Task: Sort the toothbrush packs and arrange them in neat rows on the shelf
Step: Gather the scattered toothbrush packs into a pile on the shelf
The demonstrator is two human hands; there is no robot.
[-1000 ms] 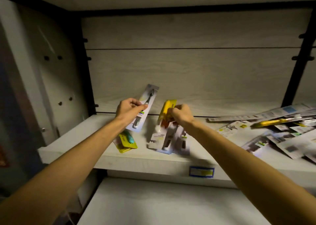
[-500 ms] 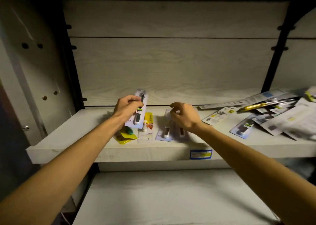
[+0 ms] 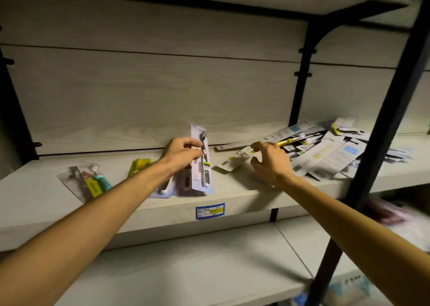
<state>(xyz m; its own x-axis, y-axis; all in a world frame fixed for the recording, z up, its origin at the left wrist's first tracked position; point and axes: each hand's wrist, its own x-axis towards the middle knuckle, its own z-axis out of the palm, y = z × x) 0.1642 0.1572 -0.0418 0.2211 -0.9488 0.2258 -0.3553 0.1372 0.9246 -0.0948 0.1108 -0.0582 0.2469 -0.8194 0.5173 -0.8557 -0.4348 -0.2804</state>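
My left hand [image 3: 183,153] is pinching one toothbrush pack [image 3: 201,161] upright over the shelf [image 3: 232,195]; my right hand [image 3: 271,162] is reaching, loose and holding nothing, toward the unsorted pile [image 3: 325,147]. Few packs are lying sorted; most is remaining.

Pale wood-grain shelf [image 3: 232,195] bearing scattered toothbrush packs.
Lying toward the left end: a clear pack [image 3: 80,177] with yellow and teal; sitting mid-shelf by the front edge: bluish packs [image 3: 179,184]; sprawling across the right end: a loose heap [image 3: 325,152]; sticking to the front edge: a blue label [image 3: 210,210].
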